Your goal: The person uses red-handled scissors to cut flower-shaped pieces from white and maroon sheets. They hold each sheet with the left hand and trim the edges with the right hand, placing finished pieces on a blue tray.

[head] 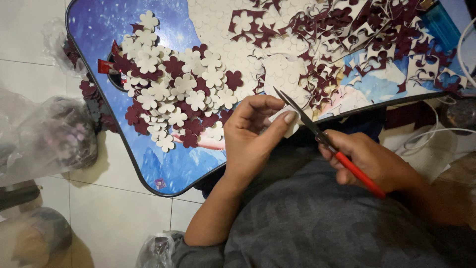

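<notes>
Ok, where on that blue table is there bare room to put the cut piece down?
Bare patches on the blue table: the far left corner beyond the flower pile, and the near edge below it, left of the left hand. The right half under the maroon scraps is crowded.

Small white foam piece [287,121] at table edge; red-handled scissors [322,139], blades open, tilted diagonally.

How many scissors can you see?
1. The red-handled scissors are in the right hand, blades by the white piece held in the left hand. The scrap pile could hide others.
</notes>
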Demonstrator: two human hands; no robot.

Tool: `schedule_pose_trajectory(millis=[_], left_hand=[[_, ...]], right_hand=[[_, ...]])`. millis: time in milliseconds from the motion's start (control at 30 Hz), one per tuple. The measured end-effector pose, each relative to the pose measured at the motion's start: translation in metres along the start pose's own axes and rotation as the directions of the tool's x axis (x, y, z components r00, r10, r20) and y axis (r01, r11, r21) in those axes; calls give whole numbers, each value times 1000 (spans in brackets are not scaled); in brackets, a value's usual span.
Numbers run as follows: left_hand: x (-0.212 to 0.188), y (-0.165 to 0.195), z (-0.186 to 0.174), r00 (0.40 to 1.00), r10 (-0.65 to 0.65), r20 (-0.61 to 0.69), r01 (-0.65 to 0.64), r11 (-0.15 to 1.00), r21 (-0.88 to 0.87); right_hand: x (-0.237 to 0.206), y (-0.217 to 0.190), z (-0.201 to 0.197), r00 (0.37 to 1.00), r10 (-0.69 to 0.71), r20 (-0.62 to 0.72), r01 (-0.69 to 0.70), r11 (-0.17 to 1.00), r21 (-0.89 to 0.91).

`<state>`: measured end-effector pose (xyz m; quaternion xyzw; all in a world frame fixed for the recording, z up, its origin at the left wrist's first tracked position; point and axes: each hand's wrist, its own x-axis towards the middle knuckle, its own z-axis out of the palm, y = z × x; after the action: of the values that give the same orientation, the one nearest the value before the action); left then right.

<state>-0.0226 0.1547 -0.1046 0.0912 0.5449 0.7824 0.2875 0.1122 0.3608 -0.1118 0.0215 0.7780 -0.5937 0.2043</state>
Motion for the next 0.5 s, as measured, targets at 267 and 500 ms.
schedule_pose_trajectory(millis=[267,500], left_hand=[[1,-7,7,997,-74,18,76,987,-144],[2,-7,12,997,-77,12,78,990,-119]], right_hand=[[-1,-4,1,998,36,-56,-33,997,63],[1,-5,0,999,2,-34,-2,1000,-6]])
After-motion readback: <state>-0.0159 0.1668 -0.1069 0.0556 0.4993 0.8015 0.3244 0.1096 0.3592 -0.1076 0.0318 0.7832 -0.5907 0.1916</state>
